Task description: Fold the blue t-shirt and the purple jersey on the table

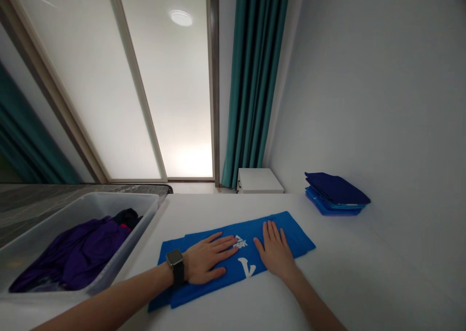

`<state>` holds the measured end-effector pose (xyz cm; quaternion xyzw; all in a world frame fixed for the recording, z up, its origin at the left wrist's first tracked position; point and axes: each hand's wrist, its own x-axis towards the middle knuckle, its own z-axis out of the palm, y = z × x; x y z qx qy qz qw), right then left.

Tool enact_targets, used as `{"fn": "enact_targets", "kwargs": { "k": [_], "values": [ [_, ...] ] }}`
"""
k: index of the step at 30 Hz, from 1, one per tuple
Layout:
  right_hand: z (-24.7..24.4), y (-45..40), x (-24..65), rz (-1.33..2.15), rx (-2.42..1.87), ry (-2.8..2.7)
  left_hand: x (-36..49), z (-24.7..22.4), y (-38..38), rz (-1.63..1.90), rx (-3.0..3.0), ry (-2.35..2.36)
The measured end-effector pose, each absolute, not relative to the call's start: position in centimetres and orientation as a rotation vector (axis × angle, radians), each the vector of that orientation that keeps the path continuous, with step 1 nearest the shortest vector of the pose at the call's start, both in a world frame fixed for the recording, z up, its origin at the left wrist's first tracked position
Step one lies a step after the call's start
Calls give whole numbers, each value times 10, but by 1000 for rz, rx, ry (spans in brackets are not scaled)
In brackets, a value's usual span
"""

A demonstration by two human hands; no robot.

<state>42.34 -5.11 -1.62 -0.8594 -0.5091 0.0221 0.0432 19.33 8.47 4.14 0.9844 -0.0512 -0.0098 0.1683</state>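
Frosted white sliding glass doors (167, 88) glow beyond both hands, with a long teal fabric curtain (257, 78) hanging ahead of the right one, and we're down on a smooth white tabletop (393, 268)! Centre stage, directly beneath both palms: a flat, folded bright blue cloth garment (252, 252) with white lettering. Left hand (208, 259), black-strapped rectangular watch (175, 263) at its wrist, lies palm down, fingers stretched out and slightly parted, gripping nothing. Right hand (275, 252) matches it, flat and open, pressed to the garment's other half, nothing clasped. Beyond it to the right, a neat stack of folded navy and blue cloth (337, 195); left of the left hand, a translucent plastic bin (105, 205) holding crumpled purple fabric (80, 256)!
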Motion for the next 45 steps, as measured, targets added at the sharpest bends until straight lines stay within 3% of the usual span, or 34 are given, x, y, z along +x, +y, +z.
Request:
{"fn": "enact_targets", "kwargs": {
  "k": [8,23,28,33,45],
  "values": [
    [-15,-27,449,94,-2511,-1711,193,22,53,85,2864,178],
    [-9,4,464,85,-2442,-1807,198,15,35,157,2846,311],
    [-9,-1,451,-70,-2606,-1562,199,45,61,38,2845,-22],
    [-18,-8,424,45,-2694,-1392,202,51,80,21,2826,-350],
    [-21,19,436,-22,-2514,-1741,203,22,38,130,2848,104]
  ]
}}
